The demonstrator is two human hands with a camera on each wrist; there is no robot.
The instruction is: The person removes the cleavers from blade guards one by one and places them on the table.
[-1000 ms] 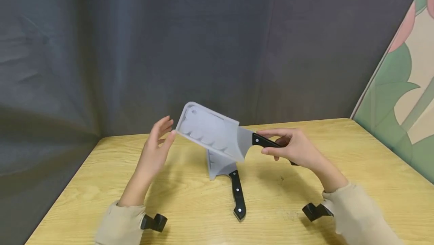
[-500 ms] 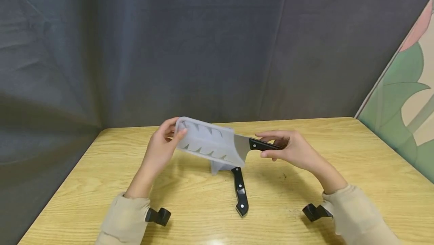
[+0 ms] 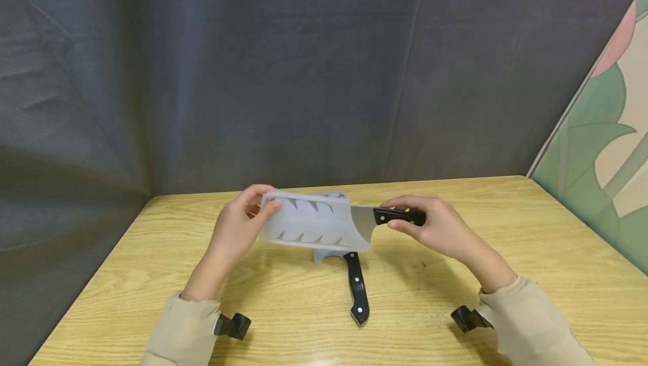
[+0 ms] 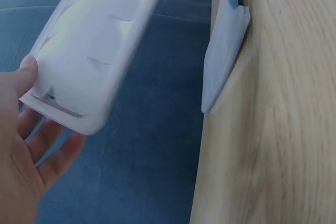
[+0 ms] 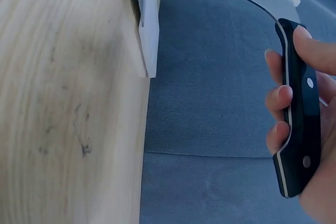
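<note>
We count two cleavers: one held mid-frame above the table (image 3: 506,231), our right hand (image 3: 437,228) curled round its black handle (image 3: 400,216), our left hand (image 3: 240,225) pinching its white sheath (image 3: 309,222), and a second cleaver (image 3: 354,281) lying below it.

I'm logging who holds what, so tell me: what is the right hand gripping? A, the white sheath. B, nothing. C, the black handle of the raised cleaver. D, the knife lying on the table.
C: the right hand curls round the black handle of the raised cleaver, while the left hand holds the white sheath and the other knife lies untouched on the table.
</note>
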